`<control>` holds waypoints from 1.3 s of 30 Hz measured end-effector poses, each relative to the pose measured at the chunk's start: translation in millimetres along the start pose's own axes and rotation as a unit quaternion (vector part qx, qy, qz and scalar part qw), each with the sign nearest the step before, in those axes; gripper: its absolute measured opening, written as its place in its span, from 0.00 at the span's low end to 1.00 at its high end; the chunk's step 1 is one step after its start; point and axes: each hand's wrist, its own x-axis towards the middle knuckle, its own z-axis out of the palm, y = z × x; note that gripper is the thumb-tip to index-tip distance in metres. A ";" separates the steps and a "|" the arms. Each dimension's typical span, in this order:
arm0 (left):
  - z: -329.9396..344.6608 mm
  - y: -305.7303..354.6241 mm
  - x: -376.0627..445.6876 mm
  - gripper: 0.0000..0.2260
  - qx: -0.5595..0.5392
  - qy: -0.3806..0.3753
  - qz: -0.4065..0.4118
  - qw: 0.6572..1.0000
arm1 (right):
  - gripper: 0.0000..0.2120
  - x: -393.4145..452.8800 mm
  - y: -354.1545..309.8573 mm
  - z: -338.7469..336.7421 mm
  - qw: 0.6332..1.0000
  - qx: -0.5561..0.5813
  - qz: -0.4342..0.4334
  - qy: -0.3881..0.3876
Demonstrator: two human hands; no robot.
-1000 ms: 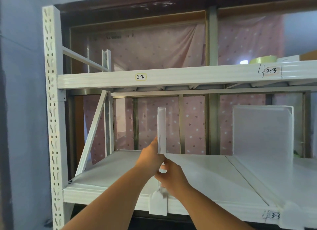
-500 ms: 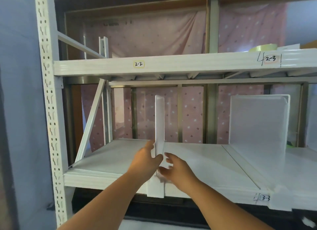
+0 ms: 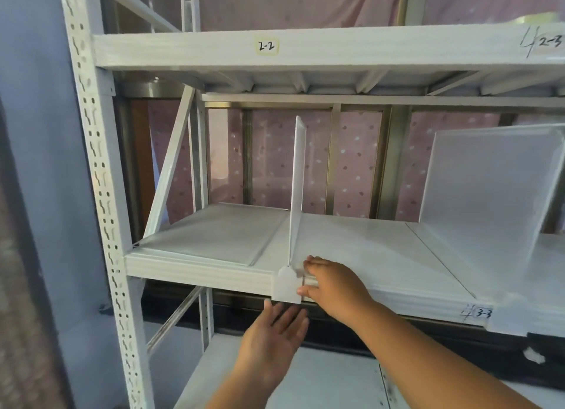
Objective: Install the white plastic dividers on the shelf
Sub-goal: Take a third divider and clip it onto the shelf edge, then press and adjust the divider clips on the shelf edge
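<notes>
A white plastic divider [image 3: 298,188] stands upright, edge-on to me, on the white shelf [image 3: 195,271]. Its front clip [image 3: 287,285] hangs over the shelf's front edge. My right hand [image 3: 331,282] rests on the shelf edge just right of the clip, fingertips touching the divider's base and thumb at the clip's side. Just below the clip, under the shelf edge, my left hand [image 3: 275,341] is open with its fingers spread and holds nothing. A second white divider [image 3: 486,201] stands on the shelf at the right, its clip [image 3: 507,315] over the front edge.
A perforated white upright [image 3: 101,194] and a diagonal brace [image 3: 171,170] bound the shelf on the left. The upper shelf beam [image 3: 305,46] labelled 2-2 hangs overhead. A lower shelf [image 3: 305,378] lies beneath my arms. Pink dotted cloth [image 3: 356,164] covers the back.
My left hand has let go of the divider's upright edge and dropped below the shelf front. My right hand slid to the clip's right side. The camera tilted downward.
</notes>
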 end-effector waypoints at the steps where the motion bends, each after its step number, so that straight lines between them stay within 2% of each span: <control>1: 2.5 3.7 1.8 0.25 -0.005 -0.005 0.014 1.000 | 0.30 0.0 -0.5 2.2 1.000 -0.002 0.003 0.012; 8: 11.1 6.1 12.7 0.16 -0.021 0.030 0.020 0.999 | 0.26 -5.2 -1.4 8.4 0.997 -0.022 0.013 0.078; 19: 16.4 5.5 20.9 0.14 -0.030 0.074 0.016 0.997 | 0.21 -9.0 -2.2 19.9 0.988 -0.075 0.003 0.134; 27: 7.8 5.1 29.8 0.14 0.004 0.052 0.057 0.997 | 0.24 -4.4 -1.4 23.1 0.988 -0.085 0.003 0.132; 31: -0.8 2.9 33.7 0.16 0.037 0.038 0.075 0.996 | 0.24 -5.0 2.1 25.2 0.988 -0.072 -0.006 0.135; 35: -3.7 -14.9 37.6 0.20 0.036 0.027 0.104 0.994 | 0.28 -9.9 8.7 24.1 0.988 -0.068 -0.058 0.125; 39: 2.3 -56.8 34.9 0.31 0.057 -0.036 0.047 0.997 | 0.33 -32.7 21.2 17.9 0.989 -0.046 -0.086 0.114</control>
